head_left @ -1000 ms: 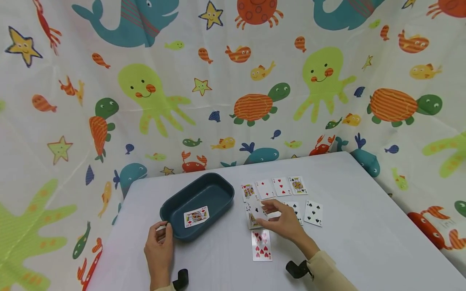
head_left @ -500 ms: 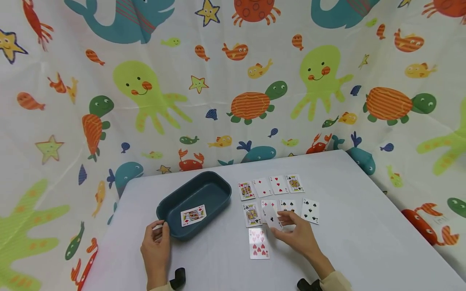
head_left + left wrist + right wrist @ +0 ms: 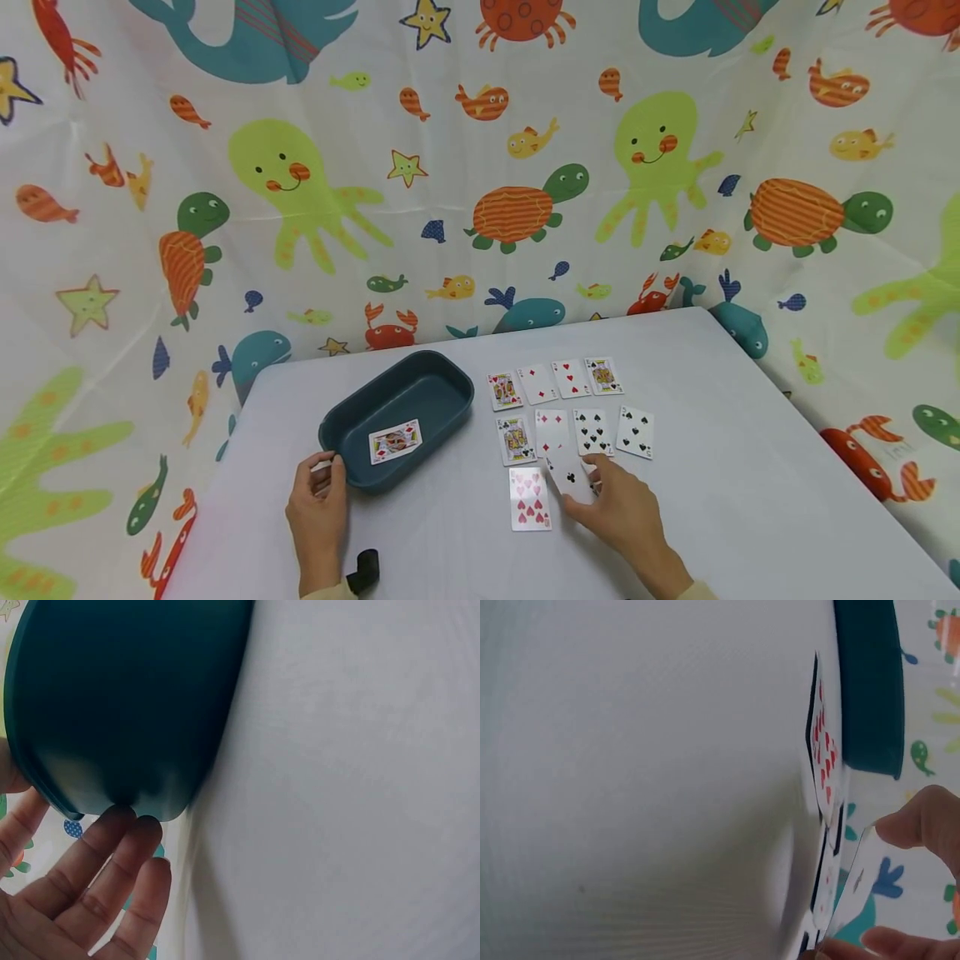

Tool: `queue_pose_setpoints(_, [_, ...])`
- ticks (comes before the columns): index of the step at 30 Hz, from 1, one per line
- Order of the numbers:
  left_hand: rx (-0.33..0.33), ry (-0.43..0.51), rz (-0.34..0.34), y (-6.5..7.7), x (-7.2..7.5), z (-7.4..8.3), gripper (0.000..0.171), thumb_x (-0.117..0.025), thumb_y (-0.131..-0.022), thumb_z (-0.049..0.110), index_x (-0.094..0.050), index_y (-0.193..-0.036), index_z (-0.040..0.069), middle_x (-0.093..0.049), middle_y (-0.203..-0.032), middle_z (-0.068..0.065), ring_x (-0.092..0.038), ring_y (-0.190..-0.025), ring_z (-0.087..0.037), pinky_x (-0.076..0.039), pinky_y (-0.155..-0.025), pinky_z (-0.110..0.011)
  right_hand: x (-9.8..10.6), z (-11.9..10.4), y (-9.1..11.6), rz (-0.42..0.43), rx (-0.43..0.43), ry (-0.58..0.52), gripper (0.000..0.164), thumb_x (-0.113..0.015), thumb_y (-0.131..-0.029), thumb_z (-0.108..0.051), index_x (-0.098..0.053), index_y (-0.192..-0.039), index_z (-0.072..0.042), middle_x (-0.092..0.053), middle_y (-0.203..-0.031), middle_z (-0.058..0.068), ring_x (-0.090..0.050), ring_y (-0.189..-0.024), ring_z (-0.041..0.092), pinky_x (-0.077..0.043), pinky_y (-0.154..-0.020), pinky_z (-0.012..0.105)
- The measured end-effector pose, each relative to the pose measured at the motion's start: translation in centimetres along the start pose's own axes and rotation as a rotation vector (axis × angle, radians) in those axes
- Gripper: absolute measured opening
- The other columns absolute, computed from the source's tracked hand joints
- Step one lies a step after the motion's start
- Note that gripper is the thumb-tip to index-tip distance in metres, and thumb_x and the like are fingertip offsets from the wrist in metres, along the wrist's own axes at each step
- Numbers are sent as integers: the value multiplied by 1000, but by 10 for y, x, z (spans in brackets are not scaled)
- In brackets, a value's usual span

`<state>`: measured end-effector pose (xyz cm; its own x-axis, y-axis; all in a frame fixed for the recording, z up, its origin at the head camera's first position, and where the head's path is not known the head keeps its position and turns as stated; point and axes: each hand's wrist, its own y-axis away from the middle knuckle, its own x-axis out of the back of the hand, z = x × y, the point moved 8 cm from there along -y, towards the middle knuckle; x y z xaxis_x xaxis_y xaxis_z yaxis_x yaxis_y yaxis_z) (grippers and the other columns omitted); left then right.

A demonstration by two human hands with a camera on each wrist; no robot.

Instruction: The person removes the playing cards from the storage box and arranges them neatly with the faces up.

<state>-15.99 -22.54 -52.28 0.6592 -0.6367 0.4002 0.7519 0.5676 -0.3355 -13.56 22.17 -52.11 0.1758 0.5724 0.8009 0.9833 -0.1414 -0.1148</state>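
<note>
My right hand (image 3: 626, 504) pinches a playing card (image 3: 567, 477) with black clubs between thumb and fingers, tilted over the table just right of a ten of hearts (image 3: 530, 500). Its top edge overlaps a diamond card (image 3: 551, 432) in the head view. In the right wrist view, the held card (image 3: 851, 889) is seen nearly edge-on. My left hand (image 3: 318, 517) grips the near left corner of a dark teal tray (image 3: 396, 479), thumb at the rim and fingertips against the outer wall (image 3: 127, 697). A face card with red diamonds (image 3: 395, 442) lies face up in the tray.
A back row has a king of hearts (image 3: 505, 391), a diamond card (image 3: 537, 383), a heart card (image 3: 572, 378) and a face card (image 3: 604, 376). The middle row holds a club face card (image 3: 516, 439) and two spade cards (image 3: 594, 431). A patterned curtain (image 3: 450, 167) hangs behind the table.
My right hand has carried the club card rightward and then nearer me, from over the club face card to below the diamond card. The left hand stays at the tray's corner.
</note>
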Motion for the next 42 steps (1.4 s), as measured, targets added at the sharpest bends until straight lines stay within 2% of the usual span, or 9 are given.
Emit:
queue_pose_setpoints(6, [19, -12, -1, 0, 0, -1, 27, -63, -101, 26, -66, -120, 7, -75, -101, -22, -52, -73, 18, -39, -69, 1, -1, -5, 6, 11, 26, 101, 61, -86, -70, -38, -68, -122, -9, -69, -82, -3, -52, -62, 11, -40, -53, 32])
queue_pose_setpoints(13, [19, -8, -4, 0, 0, 0, 27, -63, -101, 25, -66, -120, 6, -75, -101, -22, -52, -72, 18, -39, -69, 1, 0, -11, 10, 8, 48, 202, 63, -83, -70, -38, -65, -121, -5, -71, -87, 8, -52, -60, 18, -45, -54, 38])
queue_pose_setpoints(22, [14, -20, -5, 0, -1, -2, 28, -63, -101, 27, -66, -121, 8, -75, -101, -21, -52, -74, 16, -38, -69, 2, -1, -14, 12, 4, 63, 221, 63, -81, -68, -37, -63, -120, -4, -63, -76, 1, -49, -57, 17, -42, -52, 38])
queue_pose_setpoints(34, [22, -30, -6, 1, 0, 0, 30, -62, -102, 29, -66, -121, 7, -75, -102, -22, -51, -74, 17, -37, -69, 2, 1, -13, 12, 16, 66, 251, 62, -82, -71, -42, -64, -117, -6, -64, -75, 3, -47, -53, 18, -40, -48, 36])
queue_pose_setpoints(39, [33, -34, -10, 1, -1, 0, 30, -61, -102, 30, -66, -122, 7, -75, -103, -22, -51, -75, 17, -37, -69, 2, 7, -14, 8, 39, 79, 243, 62, -83, -74, -46, -66, -117, -6, -71, -83, 6, -52, -55, 20, -42, -49, 38])
queue_pose_setpoints(42, [33, -35, -11, 2, -1, -1, 30, -61, -102, 30, -66, -122, 7, -75, -103, -22, -50, -74, 17, -37, -69, 3, 11, -14, 5, 59, 87, 215, 57, -82, -76, -46, -68, -115, -7, -74, -89, 6, -61, -61, 21, -44, -50, 37])
